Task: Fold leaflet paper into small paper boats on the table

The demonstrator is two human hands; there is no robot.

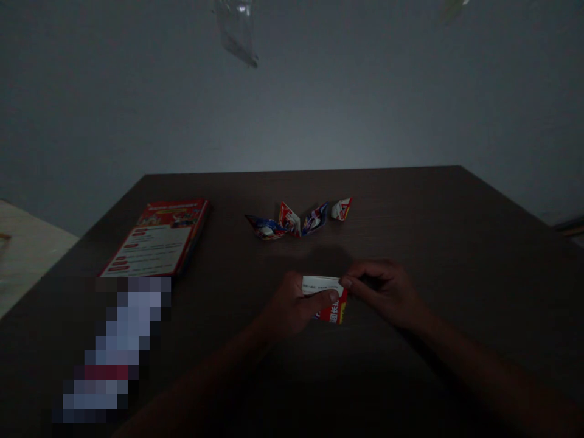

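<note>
Between my hands, above the table's near half, is a folded paper, white along its upper part and red with printed characters below. My left hand is closed on its left side, the thumb lying across the front. At the upper right corner, the thumb and fingertips of my right hand pinch the paper's edge. Beyond the hands stand several small folded paper shapes in a row: a blue one, a red and white one, another blue one and a white and red one.
A stack of printed red and white leaflets lies on the left of the dark table. In front of it, a pixelated patch hides part of the scene. A pale wall rises behind the table, with a clear plastic bag high up.
</note>
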